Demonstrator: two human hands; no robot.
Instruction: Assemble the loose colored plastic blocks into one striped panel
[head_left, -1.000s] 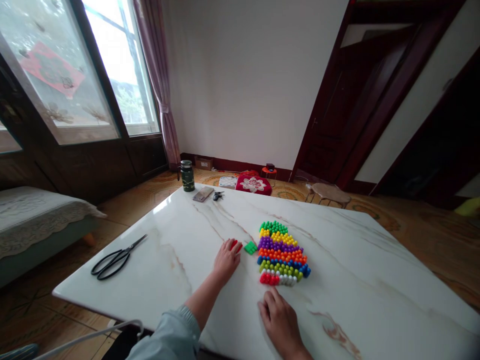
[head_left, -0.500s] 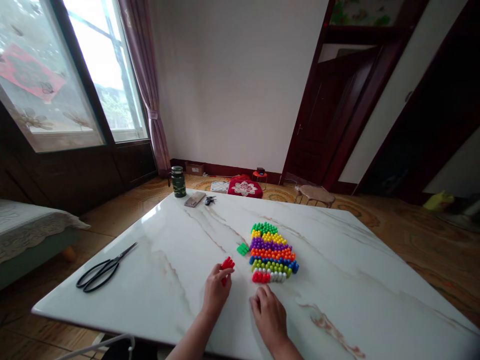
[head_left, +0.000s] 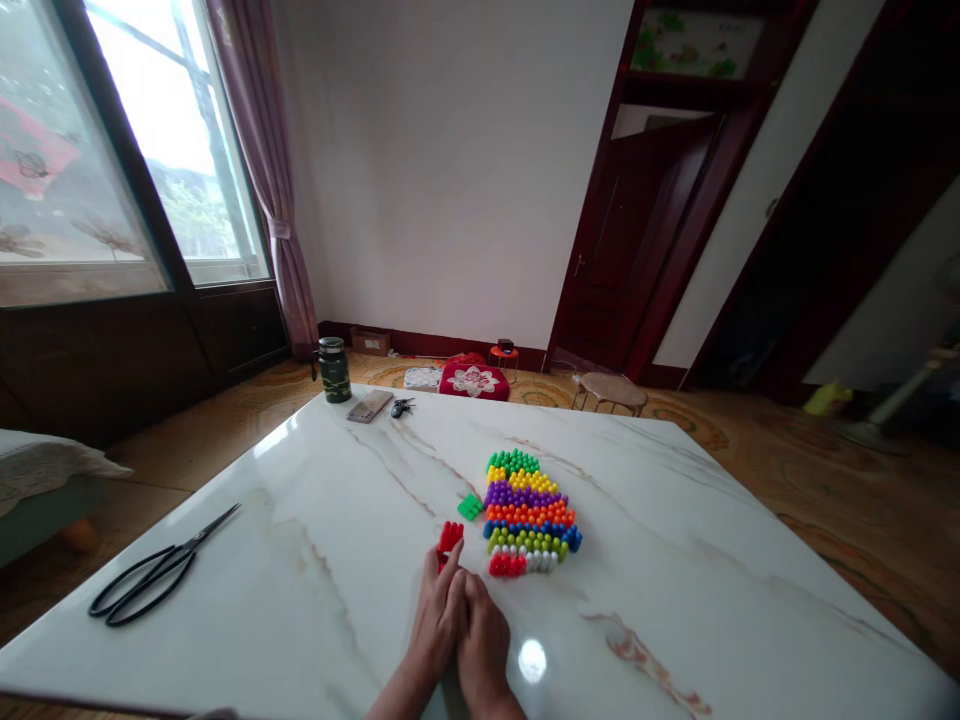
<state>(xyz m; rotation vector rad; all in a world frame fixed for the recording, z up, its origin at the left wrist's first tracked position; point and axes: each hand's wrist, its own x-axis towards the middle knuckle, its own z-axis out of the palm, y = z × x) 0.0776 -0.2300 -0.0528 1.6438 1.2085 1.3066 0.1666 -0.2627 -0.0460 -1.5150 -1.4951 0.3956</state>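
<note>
My left hand is closed around a small cluster of red plastic pieces with rounded ends, which sticks out past the fingertips. Pressed against its side, my right hand has its fingers curled in; what they hold, if anything, is hidden. Just beyond the hands, rows of bead-like plastic pieces lie side by side in green, yellow, purple, orange, blue and lime. The nearest row is part red and part white. A small green block of pieces lies left of the rows.
Black-handled scissors lie at the left of the white marbled table. Toward the far left corner stand a dark green flask, a phone and keys. A round stool is behind the table.
My right hand has moved left, away from the white and red row, and now meets my left hand. The left hand still holds the red pieces. The whole view has shifted slightly.
</note>
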